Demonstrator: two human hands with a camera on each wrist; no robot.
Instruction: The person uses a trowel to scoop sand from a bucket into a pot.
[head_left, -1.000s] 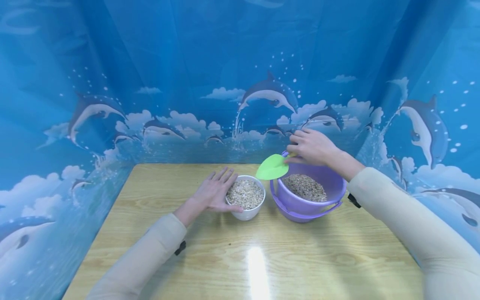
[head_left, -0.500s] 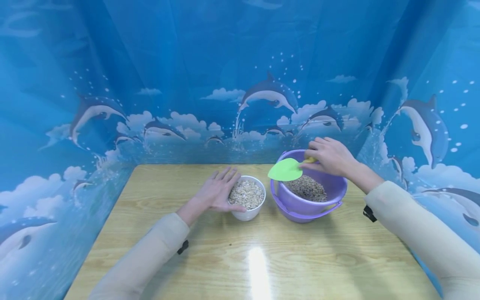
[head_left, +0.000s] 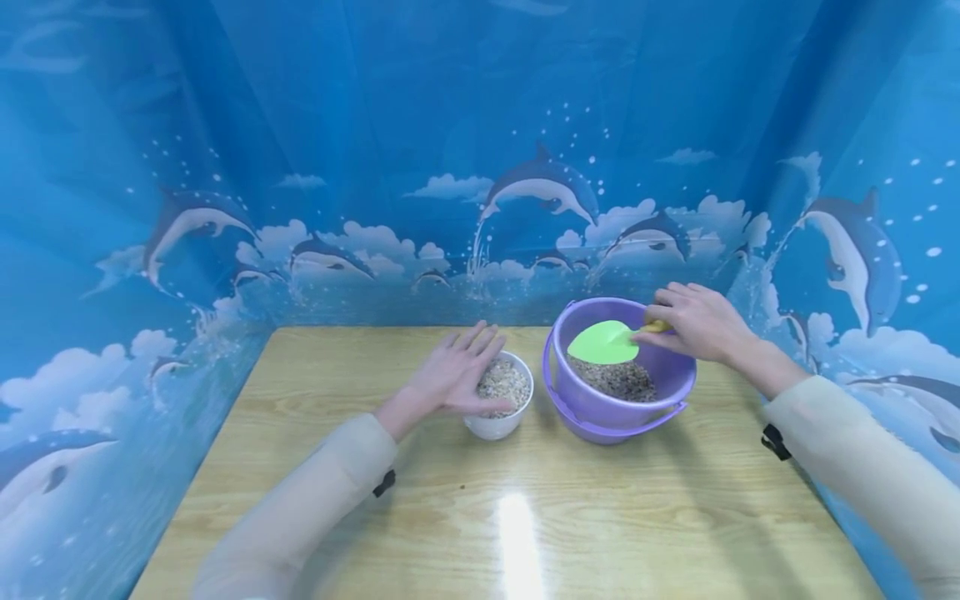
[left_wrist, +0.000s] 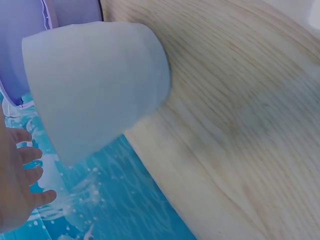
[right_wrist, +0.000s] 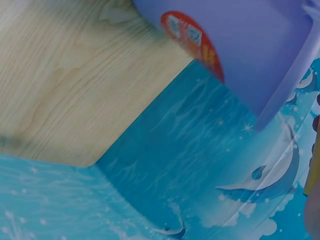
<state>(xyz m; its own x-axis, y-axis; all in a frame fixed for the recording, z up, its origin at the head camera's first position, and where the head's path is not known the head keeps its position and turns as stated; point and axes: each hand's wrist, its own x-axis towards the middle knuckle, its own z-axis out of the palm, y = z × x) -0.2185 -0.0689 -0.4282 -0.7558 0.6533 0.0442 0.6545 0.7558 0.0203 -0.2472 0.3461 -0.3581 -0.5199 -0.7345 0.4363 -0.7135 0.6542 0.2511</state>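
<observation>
A white bowl [head_left: 495,428] full of pale grain flakes [head_left: 504,383] stands on the table. My left hand [head_left: 453,371] spreads over the bowl's left side, fingers fairly straight. In the left wrist view, the fingers [left_wrist: 31,155] show beyond the bowl's mouth, apart from its wall. To the right, a purple bucket [head_left: 600,408] holds darker grains [head_left: 618,379]. My right hand [head_left: 697,321] grips the yellow handle [head_left: 657,326] of a toy shovel, whose green blade [head_left: 602,342] hangs over the bucket's mouth, facing up with nothing visible on it.
The wooden table [head_left: 360,508] carries the bowl and bucket side by side near its back edge. A blue dolphin-print curtain [head_left: 420,125] surrounds the back and sides. The bucket's handle [head_left: 647,423] hangs down at its front.
My right hand has moved right and slightly down, carrying the shovel from between bowl and bucket to over the bucket. My left hand has shifted slightly right, farther over the bowl.
</observation>
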